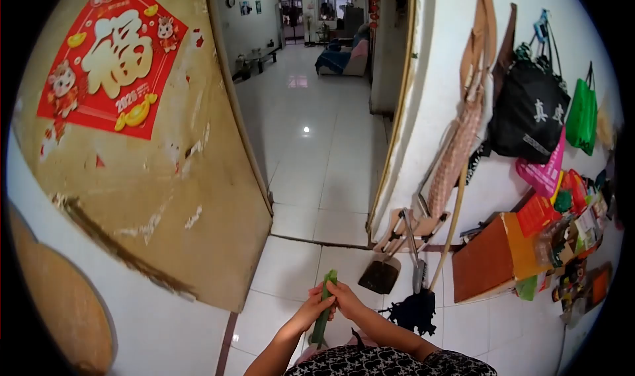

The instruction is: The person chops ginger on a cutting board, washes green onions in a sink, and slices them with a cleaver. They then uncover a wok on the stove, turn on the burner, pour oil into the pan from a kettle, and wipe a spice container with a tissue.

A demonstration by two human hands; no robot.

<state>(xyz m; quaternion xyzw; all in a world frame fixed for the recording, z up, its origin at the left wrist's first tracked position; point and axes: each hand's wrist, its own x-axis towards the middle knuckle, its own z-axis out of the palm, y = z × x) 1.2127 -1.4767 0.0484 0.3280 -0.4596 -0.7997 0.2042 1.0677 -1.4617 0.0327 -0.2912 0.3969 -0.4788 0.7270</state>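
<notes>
A long green stalk (321, 328), perhaps a vegetable, is held upright in front of my body; its exact kind is too small to tell. My left hand (313, 310) is closed around its middle from the left side. Higher up, the fingers of my right hand (344, 298) pinch the stalk close to its pale green upper end. Both hands touch each other at the stalk. The lower end hangs down toward my patterned black clothing (370, 363).
Ahead, a doorway leads to a tiled room, with an open door (178, 204) on the left. To the right stand a dustpan (380, 276), a dark mop (413, 312) and a cardboard box (486, 260). Bags, including a black one (529, 111), hang on the wall.
</notes>
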